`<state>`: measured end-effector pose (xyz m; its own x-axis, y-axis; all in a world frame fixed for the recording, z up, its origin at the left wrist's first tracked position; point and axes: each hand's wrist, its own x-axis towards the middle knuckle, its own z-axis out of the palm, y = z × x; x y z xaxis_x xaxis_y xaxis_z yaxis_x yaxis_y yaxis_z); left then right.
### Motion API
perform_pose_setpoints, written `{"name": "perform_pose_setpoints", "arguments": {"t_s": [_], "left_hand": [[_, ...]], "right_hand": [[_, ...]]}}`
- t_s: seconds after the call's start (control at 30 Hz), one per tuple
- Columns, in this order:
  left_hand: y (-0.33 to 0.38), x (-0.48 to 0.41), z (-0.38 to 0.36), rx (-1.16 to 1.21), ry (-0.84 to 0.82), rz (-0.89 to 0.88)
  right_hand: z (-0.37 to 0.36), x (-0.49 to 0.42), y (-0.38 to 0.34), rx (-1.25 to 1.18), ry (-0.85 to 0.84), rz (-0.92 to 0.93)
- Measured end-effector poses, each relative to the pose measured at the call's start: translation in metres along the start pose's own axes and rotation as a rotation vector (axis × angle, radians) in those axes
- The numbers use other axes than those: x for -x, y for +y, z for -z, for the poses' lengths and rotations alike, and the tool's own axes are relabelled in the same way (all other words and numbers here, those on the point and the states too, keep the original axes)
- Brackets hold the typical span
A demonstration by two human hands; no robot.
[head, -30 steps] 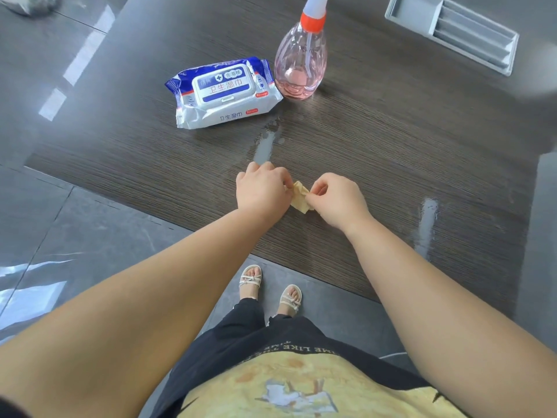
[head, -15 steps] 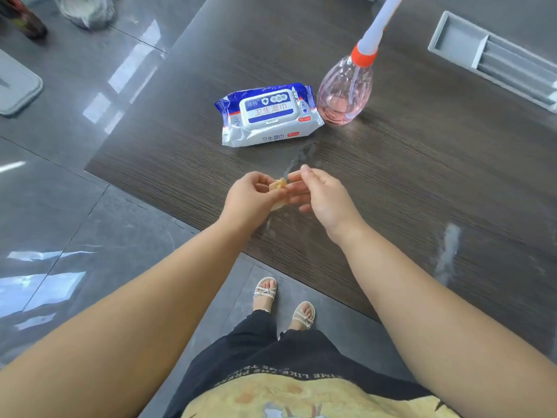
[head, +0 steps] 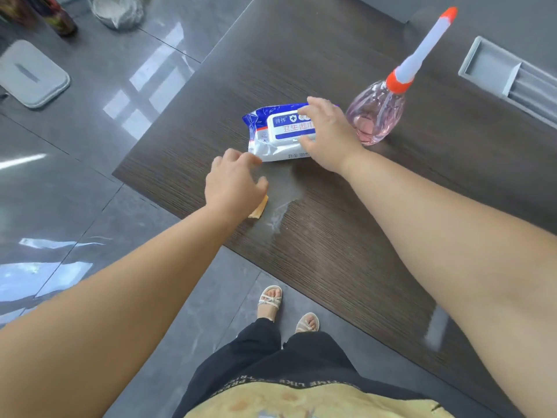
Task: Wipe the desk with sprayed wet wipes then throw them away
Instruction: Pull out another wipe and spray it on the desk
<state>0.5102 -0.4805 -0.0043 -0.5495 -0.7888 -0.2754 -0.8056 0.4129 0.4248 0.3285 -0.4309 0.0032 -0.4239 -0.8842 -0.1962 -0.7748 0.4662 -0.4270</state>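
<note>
A small folded yellowish wipe point(head: 259, 209) lies on the dark wood desk point(head: 391, 206), half hidden under the heel of my left hand point(head: 232, 182). That hand's fingers are spread and stretch toward the near left corner of the blue and white wet wipe pack point(head: 271, 140). My right hand point(head: 331, 131) is over the pack's white lid, thumb and fingers apart on either side of it. A pink spray bottle point(head: 376, 116) with an orange collar stands just right of the pack. A wet smear point(head: 280, 212) shines beside the wipe.
A grey recessed cable tray point(head: 506, 76) is set into the desk at the far right. On the tiled floor to the left are a grey lidded bin point(head: 33, 76), a clear bag point(head: 117, 10) and a dark bottle point(head: 57, 19). The desk corner is near my left hand.
Both hands were pinching the small wipe between them. Now the wipe lies on the desk under my left hand, and my right hand has moved forward onto the wipe pack.
</note>
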Motion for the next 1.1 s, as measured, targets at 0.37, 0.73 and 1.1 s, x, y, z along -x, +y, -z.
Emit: {"name": "perform_pose_setpoints", "arguments": {"t_s": [0.37,0.73,1.1], "left_hand": [[0.038,-0.044,-0.014,-0.081,0.109,-0.070],[0.043,-0.048,-0.014,0.045,0.122,0.069],[0.054,-0.049,-0.018,-0.125,0.117,0.069]], "right_hand": [[-0.007,-0.004,0.006,0.140,0.037,0.050],[0.011,-0.031,0.008,-0.167,0.033,-0.141],[0.010,-0.040,0.010,-0.367,0.315,-0.207]]}}
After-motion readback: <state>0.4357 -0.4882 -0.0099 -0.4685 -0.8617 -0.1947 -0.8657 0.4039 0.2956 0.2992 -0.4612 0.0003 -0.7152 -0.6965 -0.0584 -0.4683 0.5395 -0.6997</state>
